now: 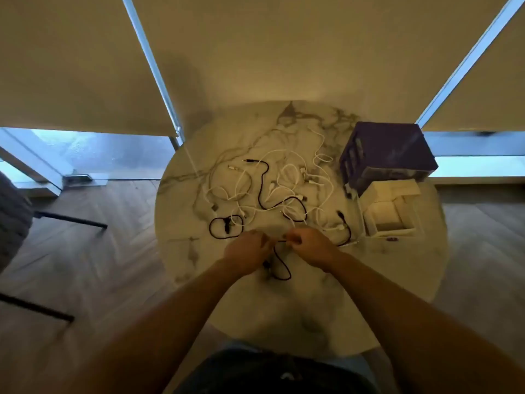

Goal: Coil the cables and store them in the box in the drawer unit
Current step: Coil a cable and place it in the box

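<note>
On the marble table (199, 280): cable tangle (272, 189) beyond my hands.
Left hand (247, 253) and right hand (309, 247) pinch one black cable (279, 265); purple drawer unit (389, 155), white box (389, 209) right.

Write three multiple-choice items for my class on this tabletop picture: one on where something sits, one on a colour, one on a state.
1. Where does the drawer unit stand on the table?
A. far right
B. near left
C. centre

2. What colour is the cable that both hands hold?
A. white
B. black
C. red

3. What state is the white box in?
A. shut with a lid
B. open on top
C. stacked full of coils

Answers:
1 A, the purple unit stands at the table's far right edge.
2 B, a black loop hangs between the left hand and the right hand.
3 B, its pale inside shows from above.
</note>
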